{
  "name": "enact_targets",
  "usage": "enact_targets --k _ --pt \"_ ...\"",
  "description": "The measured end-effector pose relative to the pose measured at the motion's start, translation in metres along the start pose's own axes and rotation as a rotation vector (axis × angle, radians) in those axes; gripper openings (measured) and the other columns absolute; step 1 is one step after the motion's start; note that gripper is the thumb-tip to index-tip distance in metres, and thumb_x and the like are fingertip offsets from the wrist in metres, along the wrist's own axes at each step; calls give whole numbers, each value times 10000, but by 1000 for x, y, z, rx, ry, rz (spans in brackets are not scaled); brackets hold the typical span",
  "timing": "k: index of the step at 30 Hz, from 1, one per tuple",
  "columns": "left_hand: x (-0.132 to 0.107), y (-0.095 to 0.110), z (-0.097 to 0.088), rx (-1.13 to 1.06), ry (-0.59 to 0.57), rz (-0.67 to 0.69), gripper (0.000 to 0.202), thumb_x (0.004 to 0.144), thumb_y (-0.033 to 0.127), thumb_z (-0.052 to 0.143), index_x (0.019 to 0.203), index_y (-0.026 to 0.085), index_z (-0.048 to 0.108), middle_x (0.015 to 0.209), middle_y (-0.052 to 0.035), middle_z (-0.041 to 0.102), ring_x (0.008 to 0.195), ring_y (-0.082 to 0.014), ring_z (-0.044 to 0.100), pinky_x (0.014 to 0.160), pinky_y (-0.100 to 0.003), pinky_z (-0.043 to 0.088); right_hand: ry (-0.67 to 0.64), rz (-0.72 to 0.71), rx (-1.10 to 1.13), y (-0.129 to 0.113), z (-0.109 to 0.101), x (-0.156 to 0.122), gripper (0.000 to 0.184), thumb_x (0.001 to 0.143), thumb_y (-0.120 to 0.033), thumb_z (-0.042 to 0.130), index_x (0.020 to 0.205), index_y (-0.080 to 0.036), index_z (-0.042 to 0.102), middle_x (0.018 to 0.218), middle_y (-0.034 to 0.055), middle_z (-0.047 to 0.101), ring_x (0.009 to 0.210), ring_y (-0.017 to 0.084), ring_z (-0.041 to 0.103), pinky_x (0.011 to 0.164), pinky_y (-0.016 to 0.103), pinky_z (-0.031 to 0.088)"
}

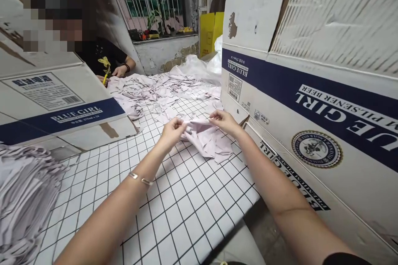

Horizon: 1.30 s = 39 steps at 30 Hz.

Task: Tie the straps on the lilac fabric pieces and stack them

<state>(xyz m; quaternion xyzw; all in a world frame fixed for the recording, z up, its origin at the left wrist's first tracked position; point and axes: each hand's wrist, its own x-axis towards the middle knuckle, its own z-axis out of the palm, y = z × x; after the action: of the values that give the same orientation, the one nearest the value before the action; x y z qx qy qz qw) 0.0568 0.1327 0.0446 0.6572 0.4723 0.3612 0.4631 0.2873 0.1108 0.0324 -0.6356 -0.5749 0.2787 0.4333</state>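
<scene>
Forearms [113, 207] reach over the table [192, 227] — the left hand [172, 131] pinches one end of a cloth's [207, 137] edge, and the right hand [226, 122] appears to pinch the other. The cloth spans between the fingers, drooping toward the near side; a heap [139, 87] lies beyond them, a box [280, 66] to their right. Spreading that edge seems the step — the next move calls for light, even tension.

Table [174, 198]: white cover, black grid, lines wavy at left; pale pink cloth heap [149, 87] spread loose across far end; layered cloth stack [27, 194] near left; left carton [59, 95] between those two; one piece [211, 143] toward right edge; right carton [304, 87] alongside, can't tell if it sits on top
</scene>
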Motion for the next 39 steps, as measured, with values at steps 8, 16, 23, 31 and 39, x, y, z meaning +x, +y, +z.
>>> enact_targets --k 8,16,23,31,39 --pt "-52 89 -45 -496 243 -43 188 714 105 637 821 168 495 649 32 549 528 -87 532 501 -197 460 -233 -236 235 -94 81 -72 312 682 -347 745 925 -206 609 848 10 651 760 166 579 658 289 451" --pt "-109 99 -109 -636 297 -93 224 703 -5 585 889 117 601 773 -31 611 675 -105 604 687 -251 528 -675 61 870 -116 85 -86 318 688 -340 792 903 -192 609 823 28 643 709 147 592 626 271 490" --pt "-119 32 -142 543 283 90 264 651 62 609 879 135 720 950 -84 654 927 -244 600 907 -386 456 -684 249 669 -98 90 -81 495 703 -444 784 1055 -243 500 824 -3 569 625 120 575 484 217 480" --pt "-118 -27 -130 812 297 187 170 789 204 532 780 176 700 997 -89 604 1014 -258 535 884 -385 426 -661 -53 -133 -58 92 -79 515 636 -205 720 1101 -281 512 1066 33 519 625 120 555 446 222 427" --pt "-120 -60 -120 589 -76 -124 232 660 342 699 829 195 637 863 -38 658 941 -277 568 968 -479 298 -198 -196 -180 -30 96 -76 224 729 -176 506 926 -233 597 870 1 621 673 144 509 638 270 402"
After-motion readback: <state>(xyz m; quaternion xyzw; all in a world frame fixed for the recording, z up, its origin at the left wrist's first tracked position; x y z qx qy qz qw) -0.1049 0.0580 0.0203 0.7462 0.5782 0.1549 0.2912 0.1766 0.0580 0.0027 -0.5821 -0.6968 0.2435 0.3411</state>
